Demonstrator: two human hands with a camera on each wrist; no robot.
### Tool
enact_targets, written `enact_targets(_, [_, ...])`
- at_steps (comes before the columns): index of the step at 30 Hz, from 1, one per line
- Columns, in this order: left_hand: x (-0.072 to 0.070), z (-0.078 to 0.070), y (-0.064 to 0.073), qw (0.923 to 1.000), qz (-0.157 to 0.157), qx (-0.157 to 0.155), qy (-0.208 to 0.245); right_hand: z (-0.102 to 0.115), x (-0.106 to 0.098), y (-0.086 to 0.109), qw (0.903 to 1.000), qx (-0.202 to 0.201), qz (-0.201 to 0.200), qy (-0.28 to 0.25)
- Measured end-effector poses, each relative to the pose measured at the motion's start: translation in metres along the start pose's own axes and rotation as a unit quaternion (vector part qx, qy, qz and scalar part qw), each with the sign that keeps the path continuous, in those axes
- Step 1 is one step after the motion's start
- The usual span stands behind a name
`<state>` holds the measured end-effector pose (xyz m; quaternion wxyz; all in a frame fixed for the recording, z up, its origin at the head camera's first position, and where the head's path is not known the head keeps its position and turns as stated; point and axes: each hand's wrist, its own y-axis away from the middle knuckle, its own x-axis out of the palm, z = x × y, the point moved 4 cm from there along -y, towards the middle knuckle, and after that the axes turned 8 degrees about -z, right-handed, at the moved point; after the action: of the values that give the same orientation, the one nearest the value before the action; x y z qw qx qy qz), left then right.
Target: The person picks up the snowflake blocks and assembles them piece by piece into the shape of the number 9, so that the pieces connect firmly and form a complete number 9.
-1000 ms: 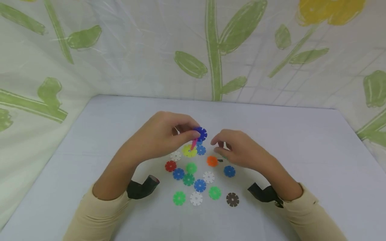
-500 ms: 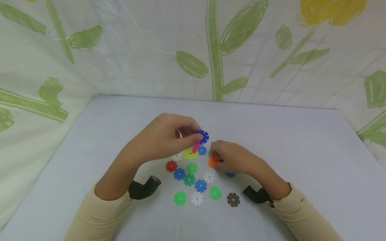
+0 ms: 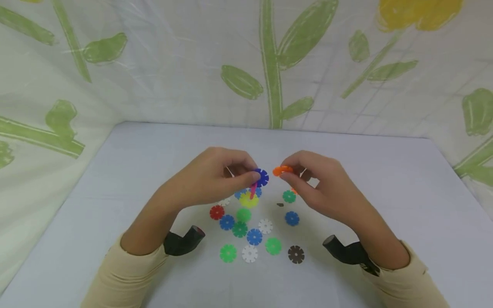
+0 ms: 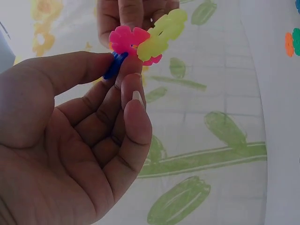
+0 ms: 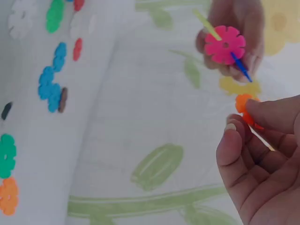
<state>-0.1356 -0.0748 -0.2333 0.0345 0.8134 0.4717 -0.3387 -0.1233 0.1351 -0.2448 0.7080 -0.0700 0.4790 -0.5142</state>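
Above the white table, my left hand (image 3: 215, 175) pinches a dark blue notched plastic disc (image 3: 263, 177) between thumb and index finger. Slotted into it is a pink disc (image 5: 225, 44), which also carries a yellow disc (image 4: 161, 35), so the three form one joined piece. Just to the right, my right hand (image 3: 327, 184) holds an orange notched disc (image 3: 283, 171) by thumb and fingertips, tilted nearly flat in the head view. A small gap separates the orange disc from the blue one there. The other fingers of the right hand curl loosely.
Below the hands lie several loose discs, among them a red disc (image 3: 217, 212), a brown disc (image 3: 296, 254), a white disc (image 3: 250, 253) and a blue disc (image 3: 292, 218). A small dark sliver (image 3: 280, 205) lies among them. A flower-painted sheet (image 3: 173, 77) hangs behind the table.
My right hand went down to the table, took hold of the orange disc and lifted it beside the blue one. The left hand stays nearly in place with its joined discs.
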Motion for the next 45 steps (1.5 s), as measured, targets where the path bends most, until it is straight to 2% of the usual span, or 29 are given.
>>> enact_targets(5, [0.005,0.001,0.0,0.9985,0.012,0.023,0.048,0.012,-0.004,-0.003,0.9993,-0.032,-0.016,-0.007])
enact_targets(11, [0.008,0.001,0.0,0.9946,0.026,0.026,0.098,0.018,-0.006,-0.002,0.9974,-0.058,-0.041,-0.016])
enact_targets(14, [0.009,0.002,0.0,0.9922,0.03,0.02,0.119,0.019,-0.006,-0.002,0.9969,-0.062,-0.041,-0.027])
enact_targets(19, [0.013,0.002,0.0,0.9903,0.026,-0.014,0.136,0.024,-0.002,0.001,0.9932,-0.102,-0.055,0.011])
enact_targets(22, [0.015,-0.001,0.0,0.9892,0.013,-0.023,0.144,0.028,0.002,0.003,0.9877,-0.133,-0.075,0.032])
enact_targets(28, [0.015,-0.013,0.005,0.9857,-0.009,0.004,0.168,0.037,0.009,0.007,0.9691,-0.192,-0.15,0.04])
enact_targets(33, [0.016,-0.02,0.009,0.9838,-0.013,0.013,0.178,0.043,0.014,0.008,0.9488,-0.236,-0.21,0.011])
enact_targets(36, [0.016,-0.02,0.009,0.985,-0.007,0.011,0.172,0.043,0.016,0.008,0.9442,-0.249,-0.216,-0.007])
enact_targets(40, [0.013,-0.016,0.008,0.9878,0.001,0.01,0.156,0.041,0.014,0.006,0.9559,-0.234,-0.178,-0.004])
enact_targets(45, [0.008,-0.015,0.005,0.9946,-0.031,0.018,0.097,0.028,0.005,0.002,0.9777,-0.17,-0.108,0.061])
